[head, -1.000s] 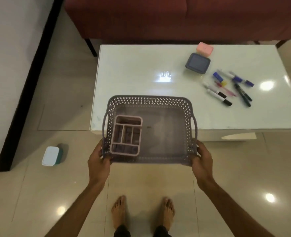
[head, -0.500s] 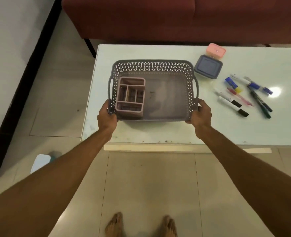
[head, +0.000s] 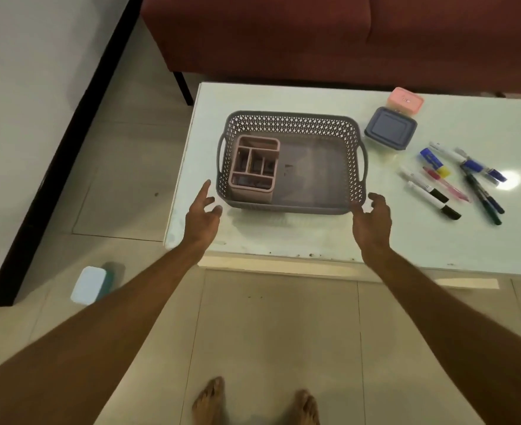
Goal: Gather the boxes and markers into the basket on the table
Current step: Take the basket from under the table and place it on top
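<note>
A grey perforated basket (head: 293, 122) stands on the left part of the white table (head: 299, 237). Inside it, on the left, sits a pink divided organiser (head: 254, 168). My left hand (head: 202, 214) hovers just off the basket's near left corner, fingers loose and holding nothing. My right hand (head: 372, 219) is at the near right corner, fingers relaxed, also holding nothing. To the basket's right lie a grey-blue lidded box (head: 390, 131), a pink box (head: 405, 100) behind it, and several markers (head: 455, 182) spread flat on the table.
A dark red sofa (head: 314, 38) runs along the table's far side. A light blue box with a teal base (head: 89, 284) lies on the tiled floor to the left. My bare feet (head: 253, 403) stand in front of the table. A white wall with a black skirting (head: 54, 167) is on the left.
The basket was carried up from over the floor and set on the table. Both hands have let go of its near corners and drawn back slightly.
</note>
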